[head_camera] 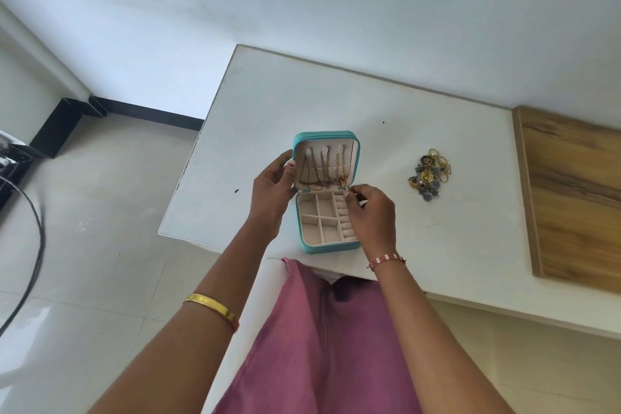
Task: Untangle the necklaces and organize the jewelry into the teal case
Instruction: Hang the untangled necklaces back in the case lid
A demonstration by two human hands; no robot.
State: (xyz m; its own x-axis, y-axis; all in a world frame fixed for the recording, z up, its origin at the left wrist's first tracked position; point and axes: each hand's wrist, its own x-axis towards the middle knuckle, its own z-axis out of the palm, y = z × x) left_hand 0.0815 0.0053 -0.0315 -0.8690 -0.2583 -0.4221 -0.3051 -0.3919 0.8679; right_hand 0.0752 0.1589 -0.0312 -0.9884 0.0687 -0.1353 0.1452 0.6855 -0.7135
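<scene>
The teal case stands open on the white table, its lid upright. Several thin necklaces hang from hooks inside the cream lid, bunching at its lower pocket. My left hand grips the lid's left edge, thumb on the inner rim. My right hand pinches the end of a gold chain at the lid's lower right corner, above the ring rolls. The base's divided compartments look empty. A pile of gold rings and blue floral jewelry lies on the table to the right of the case.
A wooden board lies at the table's right side. The table's near edge sits just behind the case, against my pink clothing. Tiled floor and a dark cable are to the left.
</scene>
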